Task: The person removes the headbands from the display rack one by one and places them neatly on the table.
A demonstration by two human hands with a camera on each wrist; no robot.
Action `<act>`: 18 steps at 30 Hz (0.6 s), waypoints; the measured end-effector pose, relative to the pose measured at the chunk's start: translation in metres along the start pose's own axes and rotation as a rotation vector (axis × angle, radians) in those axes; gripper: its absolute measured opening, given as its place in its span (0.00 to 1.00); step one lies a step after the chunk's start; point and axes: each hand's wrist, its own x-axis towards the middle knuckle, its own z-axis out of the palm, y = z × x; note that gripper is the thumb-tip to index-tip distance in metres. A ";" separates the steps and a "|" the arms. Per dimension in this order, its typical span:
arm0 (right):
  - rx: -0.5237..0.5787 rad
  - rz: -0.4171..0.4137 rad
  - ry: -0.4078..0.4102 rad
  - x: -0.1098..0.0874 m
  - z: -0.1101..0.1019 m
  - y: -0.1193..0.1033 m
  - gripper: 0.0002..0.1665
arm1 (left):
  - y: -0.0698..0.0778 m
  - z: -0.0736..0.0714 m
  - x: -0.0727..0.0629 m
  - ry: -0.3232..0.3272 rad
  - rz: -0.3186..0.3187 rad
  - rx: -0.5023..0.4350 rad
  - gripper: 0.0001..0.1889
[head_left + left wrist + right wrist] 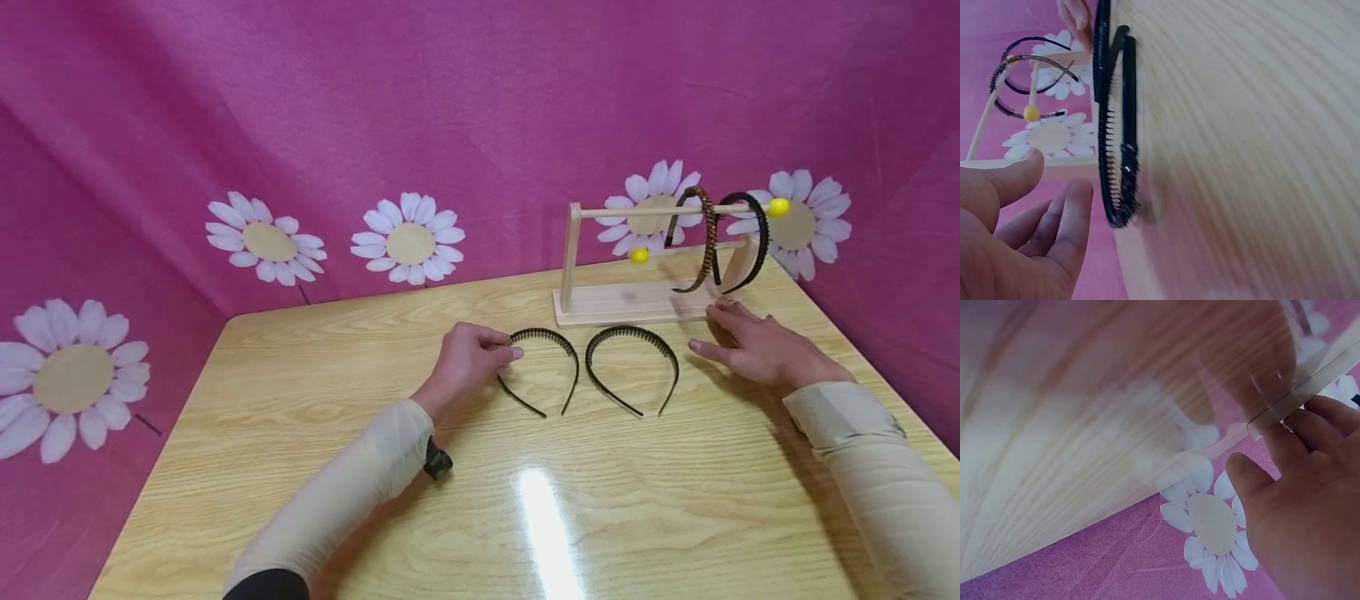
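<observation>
Two thin black toothed headbands lie side by side on the table, the left headband [577, 364] and the right headband [630, 331]. At the left one's outer side is my left hand [471, 357]. The left wrist view shows this hand's thumb and fingers [1074, 231] apart, beside a black headband [1129, 94] and not gripping it. My right hand [768, 348], fingers extended, is at the front right corner of a wooden stand [630, 307]. In the right wrist view, its fingers [1282, 447] touch the edge of the stand's base. It holds nothing.
A brown headband [709, 237] and a black headband [764, 233] hang from the stand's upper rod [622, 212]. Yellow balls cap the rods, one upper ball [778, 207] and one lower ball [639, 256]. A pink flowered cloth [480, 108] hangs behind the wooden table [300, 400].
</observation>
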 end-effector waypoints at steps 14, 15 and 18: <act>0.004 0.016 -0.008 0.000 -0.003 -0.001 0.54 | 0.031 0.024 0.013 0.040 0.069 -0.074 0.17; 0.009 0.015 -0.010 0.000 -0.002 -0.001 0.54 | 0.034 0.026 0.014 0.042 0.070 -0.101 0.16; 0.024 0.020 -0.014 0.000 -0.001 0.000 0.55 | 0.041 0.032 0.017 0.042 0.073 -0.174 0.15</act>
